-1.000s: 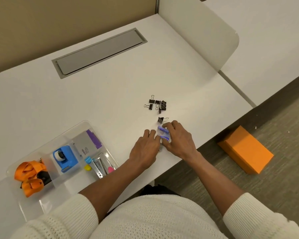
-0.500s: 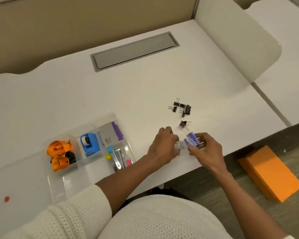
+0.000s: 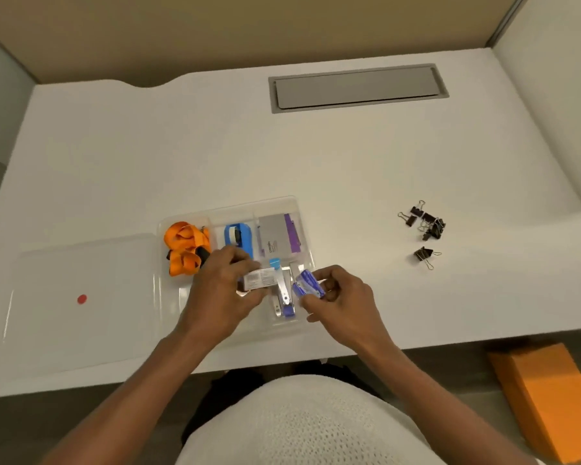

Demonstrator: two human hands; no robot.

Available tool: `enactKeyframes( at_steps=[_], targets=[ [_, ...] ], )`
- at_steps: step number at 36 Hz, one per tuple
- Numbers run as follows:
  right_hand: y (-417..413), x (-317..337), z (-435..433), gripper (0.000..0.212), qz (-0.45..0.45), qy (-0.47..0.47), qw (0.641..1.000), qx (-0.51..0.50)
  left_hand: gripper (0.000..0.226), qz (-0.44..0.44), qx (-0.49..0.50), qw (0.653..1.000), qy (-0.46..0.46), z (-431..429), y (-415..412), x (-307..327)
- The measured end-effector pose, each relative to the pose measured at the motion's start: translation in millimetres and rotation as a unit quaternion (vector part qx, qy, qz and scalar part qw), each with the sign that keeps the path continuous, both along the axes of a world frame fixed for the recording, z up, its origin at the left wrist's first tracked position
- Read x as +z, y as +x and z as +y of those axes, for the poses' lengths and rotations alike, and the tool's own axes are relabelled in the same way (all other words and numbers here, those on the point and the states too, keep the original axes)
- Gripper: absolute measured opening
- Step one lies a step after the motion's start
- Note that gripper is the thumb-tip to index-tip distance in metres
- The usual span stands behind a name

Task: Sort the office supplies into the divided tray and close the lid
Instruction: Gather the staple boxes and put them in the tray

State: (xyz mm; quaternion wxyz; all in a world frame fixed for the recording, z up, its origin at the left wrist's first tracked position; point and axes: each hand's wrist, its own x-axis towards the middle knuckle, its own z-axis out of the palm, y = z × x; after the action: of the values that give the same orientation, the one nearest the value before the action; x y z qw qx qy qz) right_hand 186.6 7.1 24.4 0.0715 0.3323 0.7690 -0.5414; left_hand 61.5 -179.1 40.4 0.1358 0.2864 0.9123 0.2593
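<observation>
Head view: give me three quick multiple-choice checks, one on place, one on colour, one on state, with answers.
1. Where do the binder clips lie?
A. In the tray
B. On the desk right of the tray
C. On the lid

2. What colour is the lanyard?
A. Orange
B. Green
C. Black

3. What state is the tray in?
A. Closed
B. Open, lid beside it
C. Upside down

Answers:
1 B: the clips sit on the bare desk, apart from the tray.
2 A: it shows orange in the tray's left compartment.
3 B: the clear lid lies flat to the tray's left.
</observation>
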Motion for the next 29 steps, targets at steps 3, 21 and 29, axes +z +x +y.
enactKeyframes(
  at_steps=[3, 21, 29],
  targets=[
    [-20.9, -0.2, -28.5, 0.04, -0.004, -0.023, 1.0, 0.012, 0.052, 0.019, -0.06, 0.997, -0.038, -22.2, -9.0, -13.6],
    [-48.6, -26.9, -96.6, 0.036, -0.077, 0.19, 0.976, 0.068, 0.064, 0.02, -0.226, 0.955, -0.191, -30.9, -37.5, -26.5],
    [-18.6, -5.8, -59.7, 0.026, -0.009, 0.18, 0.983, -0.032, 0.049, 0.025, -0.222, 0.962, -0.16, 0.9, -39.9, 13.3]
  ],
)
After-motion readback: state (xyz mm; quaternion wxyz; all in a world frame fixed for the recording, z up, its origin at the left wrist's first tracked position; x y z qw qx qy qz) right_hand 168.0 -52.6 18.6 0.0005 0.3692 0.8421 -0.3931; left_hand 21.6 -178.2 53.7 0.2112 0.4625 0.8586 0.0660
